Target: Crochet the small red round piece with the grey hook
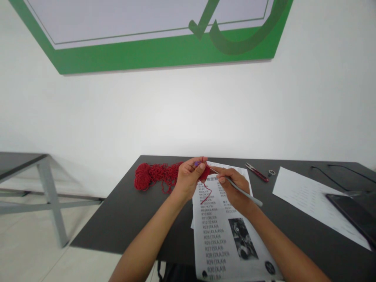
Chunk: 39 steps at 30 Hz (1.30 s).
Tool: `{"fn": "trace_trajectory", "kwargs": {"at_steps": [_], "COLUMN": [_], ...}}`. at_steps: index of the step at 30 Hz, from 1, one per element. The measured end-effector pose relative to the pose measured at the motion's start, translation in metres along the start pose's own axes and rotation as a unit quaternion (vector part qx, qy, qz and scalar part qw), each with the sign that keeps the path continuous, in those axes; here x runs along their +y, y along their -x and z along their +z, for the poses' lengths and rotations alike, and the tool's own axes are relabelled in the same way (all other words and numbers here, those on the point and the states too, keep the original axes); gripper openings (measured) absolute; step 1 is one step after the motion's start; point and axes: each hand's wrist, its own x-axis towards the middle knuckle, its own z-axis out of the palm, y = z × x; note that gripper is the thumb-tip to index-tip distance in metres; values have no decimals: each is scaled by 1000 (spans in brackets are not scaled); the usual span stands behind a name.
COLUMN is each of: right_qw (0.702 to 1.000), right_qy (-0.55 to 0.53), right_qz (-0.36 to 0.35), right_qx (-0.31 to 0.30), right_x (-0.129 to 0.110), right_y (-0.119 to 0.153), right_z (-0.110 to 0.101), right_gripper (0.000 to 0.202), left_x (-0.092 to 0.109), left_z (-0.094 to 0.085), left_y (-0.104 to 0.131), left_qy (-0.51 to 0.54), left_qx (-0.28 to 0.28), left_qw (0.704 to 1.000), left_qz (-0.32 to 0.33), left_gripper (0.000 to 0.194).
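- Fingers of the left hand are pinched almost closed on a small red piece of yarn work, just over the top of the printed page.
- Fingers of the right hand are curled closed around a hook with a grey handle, over the page's upper right part. Its thin end points at the red piece.
- If the left pinch gets loose, the red piece could slide and the hook could miss its loop.
- If the hook pulls too hard or tips, a loop could pop off, or the yarn could split.
- A thin red strand hangs down over the page. It could get caught on the hook or a finger.
- Left of the page's top, the loose curly yarn lies in a messy heap by the red yarn ball. A tug could make a knot, because the curls cross each other.
- Right of the page's top, the red snips lie near a small ring. Yarn dragged that way could snag on them.
- Thumb and fingers hide most of the red piece and a purple bit. I cannot tell if the hook's tip is inside a loop.
- Far right of the page, a black flat thing is cut off.
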Motion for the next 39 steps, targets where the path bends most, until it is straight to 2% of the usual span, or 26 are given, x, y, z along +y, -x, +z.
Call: {"fn": "trace_trajectory", "kwargs": {"at_steps": [5, 11, 14, 17, 21, 24, 30, 34, 36, 39], "right_qw": [1000, 997, 998, 998, 989, 980, 984, 969, 953, 931], "right_qy": [-5, -67, -56, -42, -132, -181, -157, -227, -278, -333], "right_qz": [7, 26, 22, 31, 69, 77, 79, 99, 114, 148], "right_qx": [-16, -26, -33, -21, -7, -19, -17, 7, 28, 33], "right_x": [-1, 0, -2, -2, 1, 1, -4, -3, -2, 3], "right_y": [-1, -1, -3, -2, 0, 0, -1, -4, -6, -10], "right_z": [-2, -1, -1, 1, 7, 10, 8, 12, 15, 17], "right_gripper": [20, 19, 19, 21, 27, 25, 23, 29, 32, 33], "left_x": [3, 4, 4, 2, 2, 3, 3, -1, -4, -7], "left_z": [1, 1, 0, -1, -3, -3, 0, 4, 5, 5], "left_y": [1, 2, 1, -1, -1, -1, 1, 3, 4, 4], "left_qy": [49, 100, 105, 93, 61, 73, 121, 133, 115, 29], "left_qx": [-4, -16, -19, -9, -8, -13, -8, -17, -21, -3], "left_qw": [998, 989, 987, 990, 997, 996, 987, 985, 989, 1000], "left_qz": [-50, -110, -123, -102, -44, -57, -102, -107, -88, -8], "left_gripper": [40, 44, 44, 44, 44, 43, 43, 43, 44, 44]}}
